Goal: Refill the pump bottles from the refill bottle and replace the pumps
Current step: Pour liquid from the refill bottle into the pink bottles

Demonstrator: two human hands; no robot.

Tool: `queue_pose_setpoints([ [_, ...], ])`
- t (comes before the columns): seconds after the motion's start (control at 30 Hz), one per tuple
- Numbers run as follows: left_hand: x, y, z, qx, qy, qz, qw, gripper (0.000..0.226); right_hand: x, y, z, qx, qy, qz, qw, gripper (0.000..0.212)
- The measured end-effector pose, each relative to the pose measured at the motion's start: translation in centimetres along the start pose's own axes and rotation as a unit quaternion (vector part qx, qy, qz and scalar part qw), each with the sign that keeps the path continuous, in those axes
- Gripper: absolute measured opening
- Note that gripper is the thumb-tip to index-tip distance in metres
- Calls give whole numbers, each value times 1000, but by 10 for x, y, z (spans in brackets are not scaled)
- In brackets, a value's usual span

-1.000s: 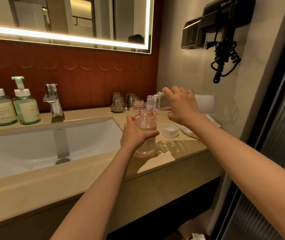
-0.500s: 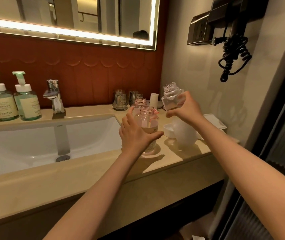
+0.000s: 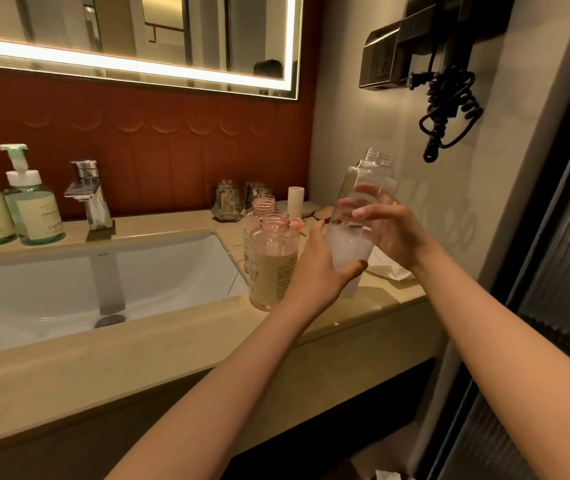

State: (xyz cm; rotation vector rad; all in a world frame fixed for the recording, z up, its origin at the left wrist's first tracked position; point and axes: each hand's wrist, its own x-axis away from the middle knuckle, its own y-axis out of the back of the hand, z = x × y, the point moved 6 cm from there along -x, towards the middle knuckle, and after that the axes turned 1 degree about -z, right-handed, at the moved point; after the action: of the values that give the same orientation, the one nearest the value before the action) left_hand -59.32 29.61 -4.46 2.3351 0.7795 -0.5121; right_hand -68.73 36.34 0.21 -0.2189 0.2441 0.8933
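Pour step pending: left hand (image 3: 318,271) grips the upright refill bottle (image 3: 366,188) at its base, right hand (image 3: 394,237) at its middle, right of centre; next likely needs tipping over the nearer open pump bottle (image 3: 273,261).

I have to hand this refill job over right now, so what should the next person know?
Left hand grips the refill bottle at its base; right hand grips its middle. It is uncapped, nearly upright, with a little white liquid at the bottom. Front pink bottle and rear pink bottle stand open-necked on the counter. Done: pumps off both. Left: pour, then refit pumps.
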Motion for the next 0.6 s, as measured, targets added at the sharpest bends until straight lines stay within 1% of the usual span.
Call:
queue_pose_setpoints([
  [0.1, -3, -7, 8, -7, 14, 2, 1000, 76, 0, -2, -5, 44, -7, 43, 998, 57],
  [0.13, -2, -9, 10, -16, 23, 5, 1000, 76, 0, -2, -11, 31, -24, 57, 998, 64],
  [0.17, -1, -10, 14, -27, 34, 9, 999, 76, -1, 0, -16, -2, -39, 62, 997, 75],
  [0.2, 1, -12, 17, -37, 46, 11, 998, 77, -4, 4, -21, -52, -49, 60, 996, 81],
  [0.23, 2, -14, 20, -44, 55, 10, 997, 78, -6, 8, -26, -92, -53, 44, 993, 76],
  [0.27, 5, -16, 23, -49, 65, 6, 997, 79, -11, 14, -33, -120, -59, 13, 991, 64],
  [0.3, 6, -17, 24, -51, 73, 2, 996, 79, -14, 21, -40, -113, -70, -34, 991, 50],
  [0.37, 6, -19, 25, -58, 77, -6, 995, 79, -20, 33, -57, -38, -89, -119, 988, 31],
  [0.4, 5, -20, 26, -64, 80, -5, 995, 79, -23, 37, -66, 22, -91, -140, 986, 27],
  [0.43, 4, -20, 27, -69, 83, -4, 994, 79, -24, 42, -72, 98, -87, -152, 980, 29],
  [0.5, 3, -22, 29, -70, 90, 6, 993, 82, -28, 46, -83, 200, -80, -147, 965, 38],
  [0.6, 1, -25, 32, -58, 100, 14, 993, 85, -27, 36, -88, 305, -71, -96, 945, 52],
])
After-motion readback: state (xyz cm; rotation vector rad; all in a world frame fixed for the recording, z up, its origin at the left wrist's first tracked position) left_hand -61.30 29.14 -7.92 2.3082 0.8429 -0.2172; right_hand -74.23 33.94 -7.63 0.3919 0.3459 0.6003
